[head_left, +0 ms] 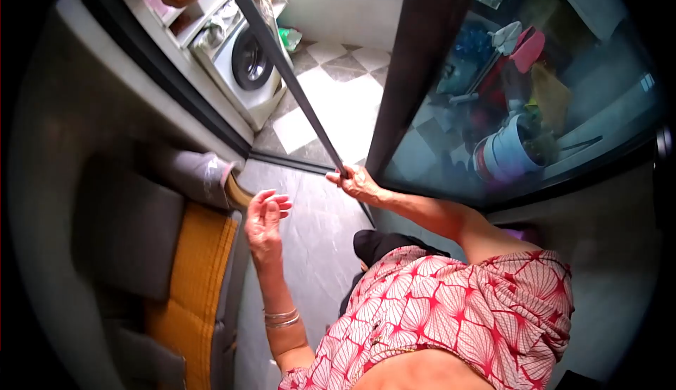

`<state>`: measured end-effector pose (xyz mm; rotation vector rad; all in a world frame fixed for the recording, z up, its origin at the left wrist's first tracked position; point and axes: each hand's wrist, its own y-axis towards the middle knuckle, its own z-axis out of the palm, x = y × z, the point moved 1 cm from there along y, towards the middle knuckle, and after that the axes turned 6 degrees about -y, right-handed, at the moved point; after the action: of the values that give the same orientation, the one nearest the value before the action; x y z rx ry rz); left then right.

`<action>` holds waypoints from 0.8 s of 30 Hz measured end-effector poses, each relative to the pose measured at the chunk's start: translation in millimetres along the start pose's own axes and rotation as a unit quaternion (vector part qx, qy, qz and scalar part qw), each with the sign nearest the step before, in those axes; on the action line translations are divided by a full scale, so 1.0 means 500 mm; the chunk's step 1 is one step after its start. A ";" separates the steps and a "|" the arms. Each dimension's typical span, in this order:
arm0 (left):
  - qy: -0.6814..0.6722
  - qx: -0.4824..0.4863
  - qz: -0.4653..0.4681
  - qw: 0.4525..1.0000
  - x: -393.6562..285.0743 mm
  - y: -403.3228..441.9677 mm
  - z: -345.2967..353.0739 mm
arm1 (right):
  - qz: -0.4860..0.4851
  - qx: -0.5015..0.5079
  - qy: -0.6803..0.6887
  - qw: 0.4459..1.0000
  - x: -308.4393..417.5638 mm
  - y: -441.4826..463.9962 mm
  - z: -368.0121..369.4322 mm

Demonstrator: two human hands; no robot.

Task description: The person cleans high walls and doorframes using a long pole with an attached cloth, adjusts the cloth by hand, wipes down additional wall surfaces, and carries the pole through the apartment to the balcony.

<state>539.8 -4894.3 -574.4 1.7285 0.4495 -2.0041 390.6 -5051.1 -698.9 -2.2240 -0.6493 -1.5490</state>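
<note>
My right hand [360, 183] is closed around a long, narrow dark bar [299, 97] at the doorway. The bar looks like the frame edge of a glass door, and it runs down at a slant past my fingers toward the floor. My left hand [265, 226] is raised over the grey floor with its fingers apart, holding nothing. It is nearest to the curved wooden arm [238, 194] of the sofa and does not visibly touch it.
Beyond the floor track [296, 163], a washing machine [246, 62] stands on checkered tiles [327, 97]. Behind the glass panel on the right are a white bucket [501, 152] and a pink item [527, 48]. A grey sofa with a mustard cover [190, 256] lies to the left.
</note>
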 end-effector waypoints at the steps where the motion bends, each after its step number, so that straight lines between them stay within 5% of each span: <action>1: -0.009 0.011 0.037 0.999 -0.020 0.058 -0.007 | 0.013 0.001 -0.018 1.000 0.009 0.037 0.003; 4: -0.009 0.057 0.137 0.989 -0.095 0.231 -0.031 | 0.035 0.016 -0.056 0.998 0.040 0.147 0.031; 6: 0.018 0.057 0.203 0.977 -0.168 0.359 -0.037 | -0.101 -0.011 0.136 0.986 -0.037 0.253 0.103; 8: 0.084 0.034 0.286 0.954 -0.252 0.480 -0.043 | -0.122 -0.016 0.001 0.992 0.020 0.326 0.103; 9: 0.093 0.015 0.320 0.943 -0.288 0.543 -0.049 | -0.097 0.000 0.147 0.984 0.003 0.377 0.130; 10: 0.092 -0.006 0.353 0.931 -0.331 0.591 -0.045 | -0.081 0.024 -0.023 0.996 0.035 0.416 0.104; 11: 0.079 -0.010 0.373 0.924 -0.375 0.622 -0.025 | -0.038 0.052 -0.038 0.997 0.066 0.436 0.093; 14: 0.068 0.015 0.413 0.908 -0.448 0.784 -0.048 | -0.057 0.018 0.039 0.997 0.067 0.544 0.096; 20: 0.105 -0.037 0.422 0.900 -0.473 1.026 -0.031 | -0.020 -0.054 -0.185 0.981 0.054 0.731 0.022; 24: -0.013 -0.139 0.370 0.918 -0.468 1.213 -0.051 | -0.014 -0.120 -0.241 0.963 0.001 0.872 -0.012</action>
<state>911.2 -5363.7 -319.4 1.3997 0.0367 -1.3382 627.4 -5416.9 -707.8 -2.8258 -0.6512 -1.1450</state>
